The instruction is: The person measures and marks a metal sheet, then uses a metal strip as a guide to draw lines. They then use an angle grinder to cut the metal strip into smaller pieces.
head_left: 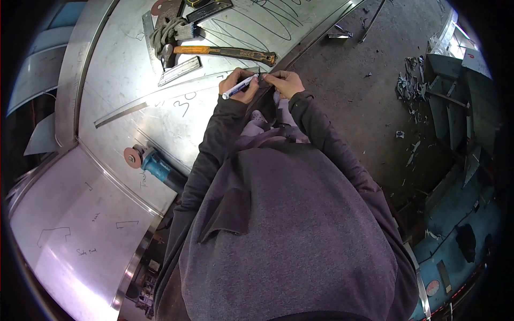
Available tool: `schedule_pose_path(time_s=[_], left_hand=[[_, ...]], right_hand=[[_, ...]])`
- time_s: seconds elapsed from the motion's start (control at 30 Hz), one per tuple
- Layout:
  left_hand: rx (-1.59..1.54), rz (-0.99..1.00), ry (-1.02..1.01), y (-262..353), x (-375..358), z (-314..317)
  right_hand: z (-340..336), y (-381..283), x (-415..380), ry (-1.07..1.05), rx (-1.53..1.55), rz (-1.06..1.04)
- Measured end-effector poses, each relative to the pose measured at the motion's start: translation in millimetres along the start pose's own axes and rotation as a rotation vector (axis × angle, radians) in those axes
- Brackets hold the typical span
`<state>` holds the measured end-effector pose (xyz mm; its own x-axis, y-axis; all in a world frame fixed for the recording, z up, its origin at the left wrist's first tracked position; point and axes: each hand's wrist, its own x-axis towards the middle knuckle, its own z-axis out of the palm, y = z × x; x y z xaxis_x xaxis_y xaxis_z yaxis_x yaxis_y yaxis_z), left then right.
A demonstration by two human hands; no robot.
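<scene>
My left hand (241,87) is closed around a white and blue marker pen (234,91) above the edge of the metal table (160,128). Close beside it, the fingertips of my right hand (286,84) are pinched together; what they hold is too small to make out. A thin metal strip (120,114) lies on the table and runs toward my left hand. Just beyond both hands rests a hammer (230,52) with an orange and black handle.
A blue angle grinder (158,166) lies left of my left arm. Gloves (171,35), a metal square (210,9) and a short metal piece (180,71) lie near the hammer. Metal scraps (411,88) litter the floor at right. Sheet-metal panels (450,101) stand at far right.
</scene>
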<state>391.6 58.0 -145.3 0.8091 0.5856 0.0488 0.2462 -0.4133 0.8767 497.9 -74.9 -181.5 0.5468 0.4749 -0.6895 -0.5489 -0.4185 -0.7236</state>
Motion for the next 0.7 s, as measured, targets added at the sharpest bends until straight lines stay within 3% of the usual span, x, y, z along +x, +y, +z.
schedule_pose_path(time_s=[0.07, 0.3, 0.5, 0.57, 0.63, 0.67, 0.7], left_hand=[[-0.014, -0.032, -0.081, -2, 1, -3], [-0.043, -0.004, 0.000, -7, 1, 1], [0.023, -0.049, -0.093, -7, 2, -1], [-0.285, -0.022, -0.095, -22, 3, -1], [-0.440, -0.144, -0.033, -18, 1, -10], [-0.493, -0.197, -0.011, -13, -4, -20], [-0.473, -0.138, 0.040, -22, -12, -29]], right_hand=[[1, -2, -2, -0.007, -0.004, 0.008], [2, -4, -3, -0.006, -0.015, 0.009], [-2, 4, 5, -0.014, -0.060, -0.022], [-8, 11, 7, -0.037, -0.090, -0.037], [-6, -1, 4, -0.054, -0.249, -0.055], [-8, 7, 12, -0.028, -0.318, -0.160], [-7, 5, 11, -0.055, -0.239, -0.076]])
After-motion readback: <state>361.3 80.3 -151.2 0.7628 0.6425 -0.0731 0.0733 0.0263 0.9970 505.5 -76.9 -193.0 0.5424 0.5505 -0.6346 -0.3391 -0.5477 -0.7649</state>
